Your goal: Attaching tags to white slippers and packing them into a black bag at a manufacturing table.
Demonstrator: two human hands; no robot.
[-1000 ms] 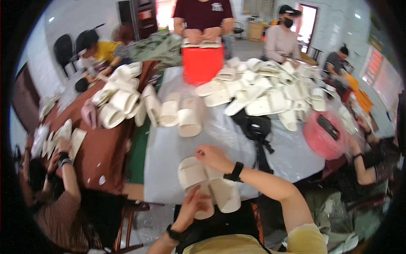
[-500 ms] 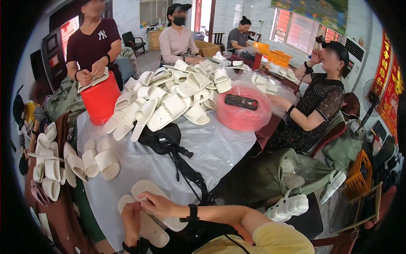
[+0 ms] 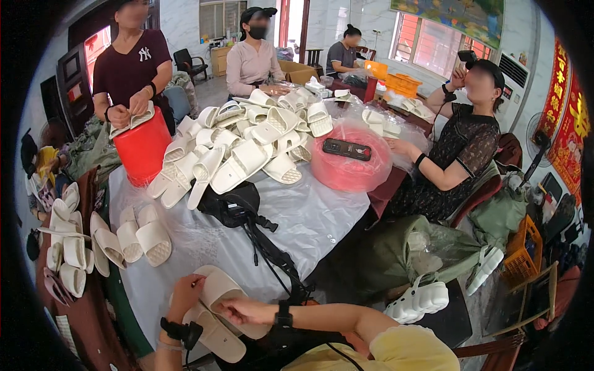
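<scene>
Cream slippers (image 3: 225, 345), one pair: long axes run from far left to near right; your left fingers (image 3: 190, 282) and right fingers (image 3: 232, 308) curl, any pinch indiscernible.

Just below the right fingers (image 3: 226, 308) I make out a tiny dark mark on a slipper (image 3: 219, 337), too small to read. Ahead and to their left, white interlocked letters stand on a maroon shirt (image 3: 130, 67). Ahead and right, a black device (image 3: 343, 149) bears a small red-and-pale mark; farther right, gold characters fill a red banner (image 3: 569, 137).
</scene>
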